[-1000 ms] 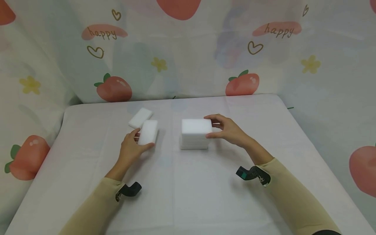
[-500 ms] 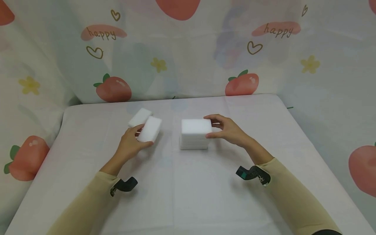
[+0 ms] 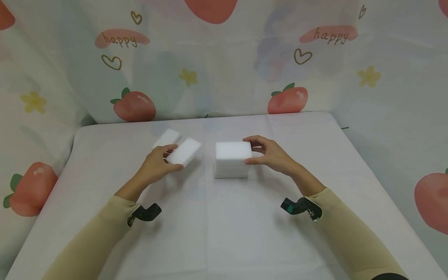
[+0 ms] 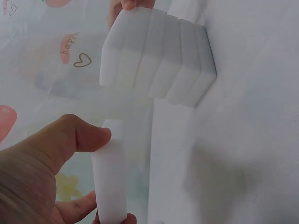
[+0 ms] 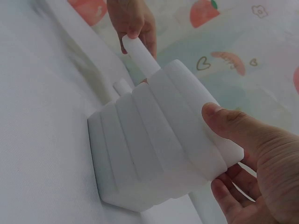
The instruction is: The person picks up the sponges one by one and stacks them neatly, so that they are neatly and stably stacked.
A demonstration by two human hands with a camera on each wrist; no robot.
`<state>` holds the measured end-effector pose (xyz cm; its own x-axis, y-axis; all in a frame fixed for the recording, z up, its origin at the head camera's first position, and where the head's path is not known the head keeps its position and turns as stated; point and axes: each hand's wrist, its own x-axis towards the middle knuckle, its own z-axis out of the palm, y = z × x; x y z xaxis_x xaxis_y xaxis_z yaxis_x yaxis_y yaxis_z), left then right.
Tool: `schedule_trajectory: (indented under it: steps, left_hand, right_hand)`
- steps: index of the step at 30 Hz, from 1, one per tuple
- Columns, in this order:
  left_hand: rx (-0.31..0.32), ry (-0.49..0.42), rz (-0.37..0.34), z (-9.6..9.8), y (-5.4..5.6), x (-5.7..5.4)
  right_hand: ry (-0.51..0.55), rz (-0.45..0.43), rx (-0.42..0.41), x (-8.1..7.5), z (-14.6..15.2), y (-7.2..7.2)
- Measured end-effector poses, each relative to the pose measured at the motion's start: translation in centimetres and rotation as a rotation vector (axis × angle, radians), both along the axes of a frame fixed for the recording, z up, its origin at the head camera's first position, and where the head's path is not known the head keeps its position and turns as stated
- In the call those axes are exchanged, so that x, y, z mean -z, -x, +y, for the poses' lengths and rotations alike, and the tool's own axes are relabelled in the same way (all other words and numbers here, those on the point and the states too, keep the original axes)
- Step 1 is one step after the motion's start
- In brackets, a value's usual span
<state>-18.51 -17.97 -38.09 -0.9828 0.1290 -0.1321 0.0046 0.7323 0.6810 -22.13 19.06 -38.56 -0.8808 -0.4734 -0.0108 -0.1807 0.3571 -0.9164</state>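
Observation:
My left hand (image 3: 156,165) pinches a white sponge block (image 3: 185,151) between thumb and fingers, held above the table left of the stack. In the left wrist view the thumb lies on one edge of this sponge (image 4: 110,175) and fingertips on the opposite edge. A stack of several white sponges (image 3: 231,161) stands upright at the table's middle, its layers slightly uneven. My right hand (image 3: 272,156) holds the upper part of the stack from the right side. In the right wrist view its thumb touches the top sponge (image 5: 191,88), with fingers on the far side.
Another white sponge (image 3: 167,137) lies flat on the white-covered table (image 3: 245,233), behind my left hand and partly hidden by it. A patterned cloth (image 3: 224,70) hangs behind the table and along both sides. A small camera sits at each wrist.
My left hand has lifted its sponge a little and moved it right toward the stack, turning it clockwise. The right hand and the stack have stayed in place.

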Motion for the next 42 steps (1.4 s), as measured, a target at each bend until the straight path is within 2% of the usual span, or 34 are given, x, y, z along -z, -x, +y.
schedule_trajectory:
  steps: [9,13,23,35,42]
  left_hand:
    - [0.088,0.027,0.054,0.9,0.3,-1.4]
    - [0.095,0.019,0.074,1.1,0.5,-1.9]
    - [0.141,0.014,0.07,1.8,1.2,-3.2]
    - [0.145,-0.107,0.034,2.2,2.0,-4.7]
    - [0.166,-0.07,0.058,2.9,2.7,-5.7]
  right_hand:
    - [-0.016,0.002,-0.001,-0.1,0.0,0.0]
    - [-0.014,-0.001,0.002,-0.2,-0.1,-0.1]
    - [-0.017,0.005,0.003,0.0,-0.1,0.0]
    - [-0.013,0.0,-0.006,-0.4,-0.1,0.0]
    - [-0.013,0.001,-0.015,-0.6,-0.1,0.1]
